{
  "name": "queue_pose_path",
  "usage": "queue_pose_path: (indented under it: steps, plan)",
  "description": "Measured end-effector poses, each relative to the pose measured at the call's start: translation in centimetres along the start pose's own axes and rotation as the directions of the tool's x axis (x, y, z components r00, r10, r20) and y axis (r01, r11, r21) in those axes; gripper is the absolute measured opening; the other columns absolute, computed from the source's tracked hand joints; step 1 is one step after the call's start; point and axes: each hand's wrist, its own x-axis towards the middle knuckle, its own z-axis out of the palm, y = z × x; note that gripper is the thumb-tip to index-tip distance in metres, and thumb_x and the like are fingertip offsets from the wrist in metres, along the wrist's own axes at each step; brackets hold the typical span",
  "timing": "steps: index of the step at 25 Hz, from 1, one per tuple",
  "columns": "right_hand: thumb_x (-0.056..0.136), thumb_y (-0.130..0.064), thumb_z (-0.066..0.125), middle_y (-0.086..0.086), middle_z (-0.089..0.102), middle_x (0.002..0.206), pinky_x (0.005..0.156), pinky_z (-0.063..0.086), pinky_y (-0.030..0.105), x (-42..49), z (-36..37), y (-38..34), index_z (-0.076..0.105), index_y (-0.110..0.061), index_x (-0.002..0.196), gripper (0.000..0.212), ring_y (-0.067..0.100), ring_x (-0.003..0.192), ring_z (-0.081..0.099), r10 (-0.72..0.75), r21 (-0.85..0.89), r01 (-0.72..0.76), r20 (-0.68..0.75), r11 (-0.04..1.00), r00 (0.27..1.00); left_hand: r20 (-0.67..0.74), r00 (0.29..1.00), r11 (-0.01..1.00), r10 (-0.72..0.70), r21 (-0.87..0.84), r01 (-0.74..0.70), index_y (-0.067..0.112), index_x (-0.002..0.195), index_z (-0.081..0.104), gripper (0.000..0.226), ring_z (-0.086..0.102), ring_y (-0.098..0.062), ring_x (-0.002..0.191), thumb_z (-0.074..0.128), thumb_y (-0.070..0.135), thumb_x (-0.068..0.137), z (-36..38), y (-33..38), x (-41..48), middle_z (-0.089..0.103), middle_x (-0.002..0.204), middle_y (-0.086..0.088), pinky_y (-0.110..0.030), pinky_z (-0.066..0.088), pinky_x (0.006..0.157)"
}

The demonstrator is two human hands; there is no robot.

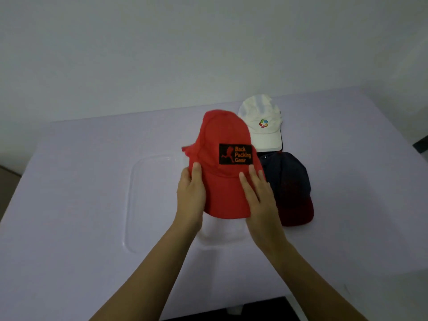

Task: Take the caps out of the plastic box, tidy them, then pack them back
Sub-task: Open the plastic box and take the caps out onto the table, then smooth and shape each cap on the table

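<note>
A red cap [222, 181] with a black patch hangs above the table, its brim toward me. My left hand [191, 198] grips the left side of its brim, and my right hand [261, 200] grips the right side. Beneath and to the left lies the clear plastic box [132, 205], nearly see-through, partly hidden by the cap and my arms. A white cap [264, 135] with a coloured logo rests on the table at the back right. In front of it lies a dark navy cap [291, 181] with a dark red brim.
The table [69, 205] wears a pale lilac cloth and stands against a plain wall. Its front edge shows at the bottom, with dark floor below. The right side drops off near the frame's right edge.
</note>
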Motion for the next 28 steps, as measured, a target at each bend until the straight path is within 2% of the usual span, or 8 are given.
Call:
queue_pose_path:
  steps: [4, 6, 9, 14, 17, 21, 24, 28]
  plan:
    - [0.096, -0.024, 0.048, 0.01, 0.021, 0.148, 0.11, 0.025, 0.057, 1.1, -4.3, 3.8, 0.027, -0.013, 0.14, 0.051, 0.034, 0.139, 0.02, 0.05, -0.025, -0.057, -0.227, 0.998, 0.973, -0.042, 0.965, 0.964, 0.26, -0.042, -0.261, 0.018, 0.088, 0.06, 0.034, 0.065, -0.014, 0.077, 0.044, 0.046, 0.093, 7.5, 2.9, -1.0, 0.067, 0.082, 0.0, -0.034, 0.056, 0.072]
    - [0.1, -0.034, 0.035, 0.014, 0.021, 0.147, 0.11, 0.027, 0.057, 0.1, -6.4, 7.7, 0.025, -0.012, 0.141, 0.047, 0.035, 0.138, 0.02, 0.055, -0.051, -0.072, -0.289, 0.996, 0.956, -0.014, 0.954, 0.954, 0.298, -0.023, -0.299, 0.021, 0.08, 0.057, 0.03, 0.058, 0.002, 0.064, 0.044, 0.043, 0.095, 12.2, 2.8, -2.0, 0.062, 0.072, 0.007, -0.02, 0.051, 0.064]
    - [0.095, -0.021, 0.046, 0.017, 0.014, 0.151, 0.11, 0.028, 0.056, -2.0, -10.0, 15.0, 0.01, -0.013, 0.148, 0.065, 0.026, 0.144, 0.012, 0.164, -0.041, -0.185, -0.301, 0.982, 0.939, 0.053, 0.957, 0.958, 0.286, -0.009, -0.286, 0.02, 0.083, 0.058, 0.03, 0.056, 0.004, 0.065, 0.042, 0.041, 0.096, 20.1, 1.2, -3.8, 0.061, 0.073, 0.01, -0.014, 0.046, 0.064]
    - [0.085, -0.022, 0.056, 0.024, 0.026, 0.148, 0.106, 0.029, 0.053, -4.8, -14.1, 26.1, 0.017, -0.004, 0.143, 0.072, 0.036, 0.138, 0.023, 0.31, -0.094, -0.329, -0.171, 0.94, 0.935, 0.127, 0.982, 0.987, 0.143, 0.058, -0.152, 0.013, 0.082, 0.053, 0.034, 0.05, -0.001, 0.062, 0.038, 0.039, 0.097, 31.5, -2.9, -4.5, 0.055, 0.069, 0.007, -0.017, 0.042, 0.058]
    - [0.083, -0.002, 0.063, 0.021, 0.025, 0.15, 0.107, 0.027, 0.053, -6.0, -14.3, 30.2, 0.016, -0.006, 0.144, 0.077, 0.036, 0.138, 0.022, 0.341, -0.1, -0.344, -0.045, 0.934, 0.939, 0.128, 0.991, 0.991, 0.049, 0.119, -0.064, 0.009, 0.092, 0.055, 0.036, 0.054, -0.005, 0.067, 0.036, 0.039, 0.098, 35.0, -5.8, -4.0, 0.057, 0.075, 0.006, -0.018, 0.042, 0.06]
    - [0.079, 0.013, 0.059, 0.024, 0.031, 0.148, 0.101, 0.037, 0.054, -7.0, -14.2, 34.5, 0.027, -0.003, 0.143, 0.073, 0.039, 0.136, 0.027, 0.36, -0.149, -0.342, 0.118, 0.928, 0.925, 0.13, 0.989, 0.949, -0.077, 0.314, 0.032, 0.003, 0.116, 0.05, 0.035, 0.059, -0.024, 0.091, 0.034, 0.03, 0.1, 37.5, -9.2, -3.1, 0.062, 0.102, -0.012, -0.03, 0.043, 0.077]
    - [0.07, 0.024, 0.055, 0.025, 0.035, 0.146, 0.095, 0.044, 0.053, -6.9, -13.3, 36.1, 0.03, -0.005, 0.142, 0.081, 0.045, 0.131, 0.036, 0.362, -0.19, -0.322, 0.246, 0.928, 0.899, 0.133, 0.99, 0.892, -0.05, 0.452, -0.015, 0.002, 0.137, 0.033, 0.041, 0.053, -0.034, 0.111, 0.039, 0.014, 0.098, 37.9, -10.3, -2.4, 0.047, 0.128, -0.021, -0.036, 0.04, 0.092]
    - [0.066, 0.028, 0.049, 0.023, 0.03, 0.149, 0.088, 0.051, 0.047, -6.1, -12.1, 37.1, 0.025, -0.005, 0.144, 0.088, 0.045, 0.133, 0.033, 0.396, -0.231, -0.329, 0.376, 0.916, 0.838, 0.235, 0.97, 0.77, -0.058, 0.629, -0.106, 0.002, 0.146, 0.02, 0.054, 0.05, -0.037, 0.109, 0.036, 0.004, 0.094, 38.5, -10.6, -1.7, 0.04, 0.131, -0.026, -0.037, 0.037, 0.097]
